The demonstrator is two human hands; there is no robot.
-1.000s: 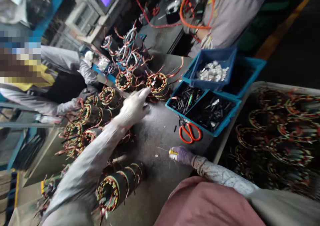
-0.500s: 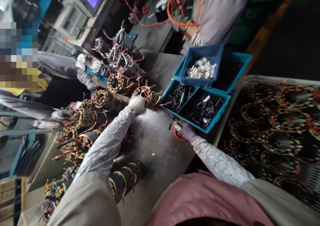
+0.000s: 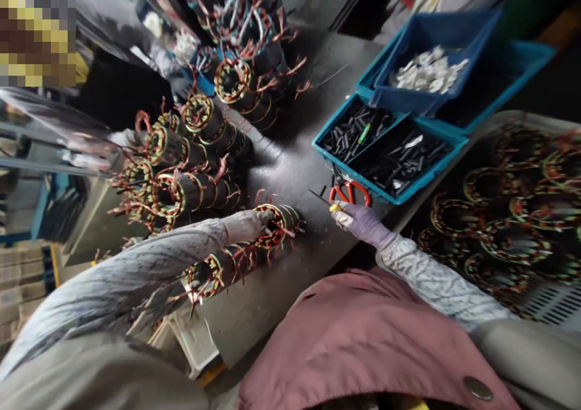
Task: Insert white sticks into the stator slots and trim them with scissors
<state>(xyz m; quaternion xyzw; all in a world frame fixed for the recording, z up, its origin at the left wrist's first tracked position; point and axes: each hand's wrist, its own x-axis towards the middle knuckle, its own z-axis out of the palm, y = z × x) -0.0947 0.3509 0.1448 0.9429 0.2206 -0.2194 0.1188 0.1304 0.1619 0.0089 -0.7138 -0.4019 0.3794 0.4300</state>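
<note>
My left hand (image 3: 261, 223), in a pale glove, grips the near end of a motor stator (image 3: 290, 219) wound with copper and yellow-green wire; its fingertips are hidden in the bore. That stator lies on its side on the metal table (image 3: 290, 168), touching another stator (image 3: 229, 264) nearer me. In a purple glove, my right hand (image 3: 361, 221) is closed around a thin, dark-shafted tool with a yellow handle (image 3: 334, 208), its tip pointing left. Red-handled pliers (image 3: 349, 192) and a short black tube (image 3: 322, 190) lie just beyond that hand.
A blue divided bin (image 3: 394, 197) holds black tubes, with a smaller bin (image 3: 436, 104) of white pieces resting above it. More stators (image 3: 200, 119) stand at left, beside a co-worker's sleeve (image 3: 40, 113). At right, a crate (image 3: 549, 301) holds several stators.
My left hand has brought a stator from the far row toward me. The red-handled pliers now lie apart from my right hand, which holds the yellow-handled tool. The view has shifted.
</note>
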